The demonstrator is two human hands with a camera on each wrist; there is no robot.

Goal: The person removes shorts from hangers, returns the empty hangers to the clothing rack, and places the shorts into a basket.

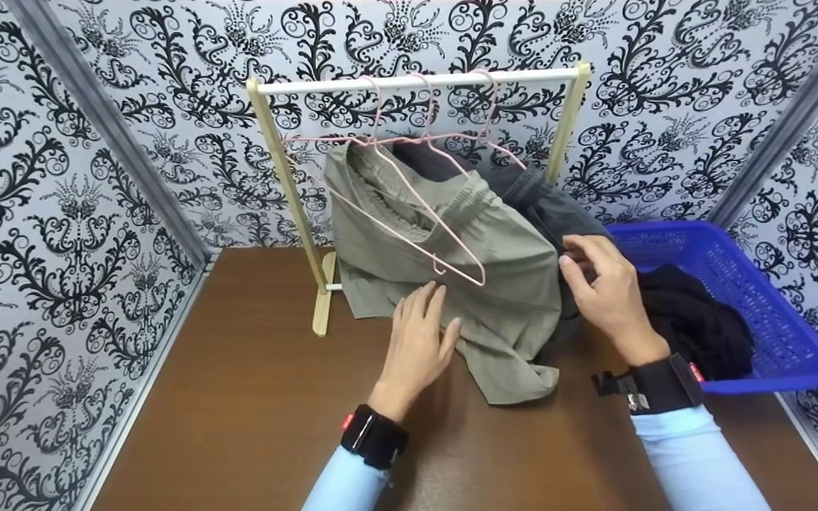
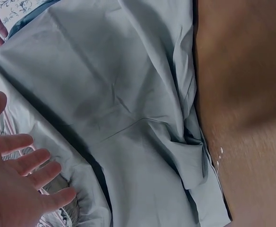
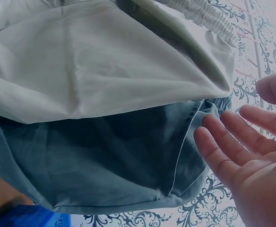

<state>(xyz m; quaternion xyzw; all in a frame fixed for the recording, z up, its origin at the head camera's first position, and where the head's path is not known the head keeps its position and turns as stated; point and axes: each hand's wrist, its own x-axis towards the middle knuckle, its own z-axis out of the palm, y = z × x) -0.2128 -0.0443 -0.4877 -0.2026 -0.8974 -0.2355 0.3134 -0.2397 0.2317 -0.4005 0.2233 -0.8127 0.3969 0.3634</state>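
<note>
Olive-grey shorts with an elastic waistband hang from a pink hanger on the white rail, one leg trailing on the table. Behind them hangs a dark grey garment, which the right wrist view shows below the lighter cloth. My left hand is spread in front of the shorts, below the hanger's lower corner, fingers extended and holding nothing. My right hand is beside the shorts' right edge, near the dark garment, with fingers loosely bent and nothing in them. Both palms face the cloth.
A small rack with a white rail and wooden posts stands at the back of the brown table. On the right, a blue plastic basket holds black cloth. Patterned walls enclose the back and sides.
</note>
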